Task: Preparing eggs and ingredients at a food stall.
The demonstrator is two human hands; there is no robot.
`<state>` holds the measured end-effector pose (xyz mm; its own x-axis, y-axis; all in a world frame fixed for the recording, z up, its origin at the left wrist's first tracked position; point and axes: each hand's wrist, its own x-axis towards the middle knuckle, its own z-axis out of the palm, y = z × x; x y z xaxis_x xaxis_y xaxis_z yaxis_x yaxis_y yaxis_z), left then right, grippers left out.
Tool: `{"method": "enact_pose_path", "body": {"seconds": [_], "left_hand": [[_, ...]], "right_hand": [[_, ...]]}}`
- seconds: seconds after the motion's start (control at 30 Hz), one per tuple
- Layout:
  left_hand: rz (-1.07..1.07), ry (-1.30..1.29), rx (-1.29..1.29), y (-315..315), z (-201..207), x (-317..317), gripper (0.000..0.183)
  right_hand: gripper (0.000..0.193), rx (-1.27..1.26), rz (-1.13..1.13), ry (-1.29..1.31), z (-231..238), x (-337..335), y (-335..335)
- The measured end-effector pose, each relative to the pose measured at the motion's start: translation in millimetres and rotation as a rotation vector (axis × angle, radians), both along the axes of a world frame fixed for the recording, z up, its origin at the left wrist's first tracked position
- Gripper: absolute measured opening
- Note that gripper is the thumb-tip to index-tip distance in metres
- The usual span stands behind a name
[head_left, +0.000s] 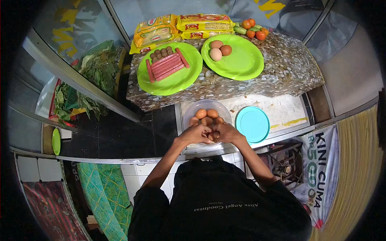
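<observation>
Brown eggs (206, 121) fill a clear plastic bowl (188, 116) in front of me. Over its near side, my left hand (195, 135) and my right hand (226, 133) come together, fingertips almost meeting. Both have their fingers curled round eggs at the near end of the pile; the fingers partly hide these eggs. Just right of the bowl lies a round turquoise lid (252, 124). Farther back, a green plate (245, 60) carries three eggs, set together on its left part.
Another green plate (171, 86) holds sausages (168, 66) and meatballs (161, 53) on the pebble-patterned ledge (289, 64). Behind stand noodle packs (205, 23) and tomatoes (260, 35). Leafy greens (96, 68) lie beyond the glass frame at left. A stove (285, 168) sits below right.
</observation>
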<state>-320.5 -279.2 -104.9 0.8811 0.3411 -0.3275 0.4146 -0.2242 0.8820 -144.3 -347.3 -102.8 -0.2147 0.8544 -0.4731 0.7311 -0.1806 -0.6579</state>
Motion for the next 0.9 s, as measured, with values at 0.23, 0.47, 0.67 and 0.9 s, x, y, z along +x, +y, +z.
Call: {"method": "enact_pose_path", "body": {"seconds": [0.23, 0.47, 0.67, 0.9], "left_hand": [[0.028, -0.088, 0.090, -3.2, -18.6, 4.2, 0.031], [0.280, -0.338, 0.032, 6.4, 20.8, 10.9, 0.039], [0.357, -0.485, 0.017, 37.9, 85.9, 35.4, 0.041], [0.382, -0.578, 0.298, 87.2, 114.2, 74.3, 0.044]], "right_hand": [[0.037, 0.081, 0.118, -0.095, 0.1, 7.7, 7.3], [0.043, 0.127, -0.065, 0.336, 47.0, 44.7, 16.4], [0.043, 0.351, -0.205, 0.350, 109.2, 61.3, 37.3], [0.047, 0.668, -0.487, 0.241, 133.9, 73.7, 78.1]]}}
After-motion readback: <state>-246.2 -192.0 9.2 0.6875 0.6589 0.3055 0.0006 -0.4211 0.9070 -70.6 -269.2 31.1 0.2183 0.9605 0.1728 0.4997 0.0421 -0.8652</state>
